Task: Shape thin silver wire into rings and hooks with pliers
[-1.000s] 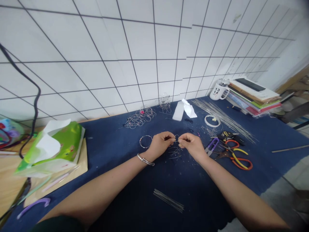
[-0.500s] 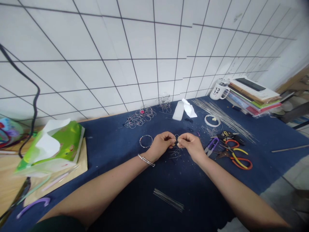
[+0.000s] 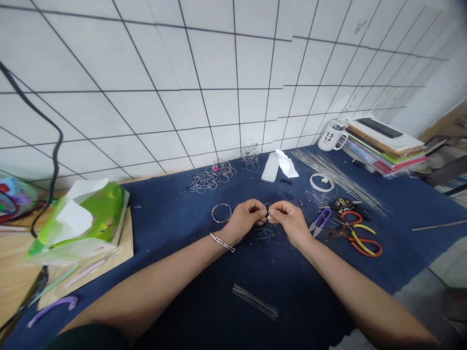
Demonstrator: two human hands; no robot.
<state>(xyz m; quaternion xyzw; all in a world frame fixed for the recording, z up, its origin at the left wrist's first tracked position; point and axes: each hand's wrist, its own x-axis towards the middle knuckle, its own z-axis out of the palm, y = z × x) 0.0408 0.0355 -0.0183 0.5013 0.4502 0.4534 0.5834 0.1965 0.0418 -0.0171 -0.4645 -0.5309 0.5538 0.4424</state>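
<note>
My left hand (image 3: 245,221) and my right hand (image 3: 289,218) meet over the middle of the dark blue cloth. Thumb and forefinger of each are pinched on a thin wire loop (image 3: 267,204), whose upper curve shows between the fingertips; the rest is hidden by my fingers. Below them lie loose thin wire pieces (image 3: 265,232). A beaded wire ring (image 3: 221,213) rests left of my left hand. To the right of my right hand are purple thread snips (image 3: 321,221) and pliers with orange and yellow handles (image 3: 365,238).
Straight wires (image 3: 255,301) lie in front, with a longer bundle (image 3: 339,180) at back right. A wire coil (image 3: 321,183), tangled beaded rings (image 3: 211,177), a white mug (image 3: 330,138) and stacked papers (image 3: 386,146) stand along the back. A green tissue pack (image 3: 87,214) sits at left.
My fingertips have come very slightly closer together on the wire loop. The view has shifted a little; other things lie as before.
</note>
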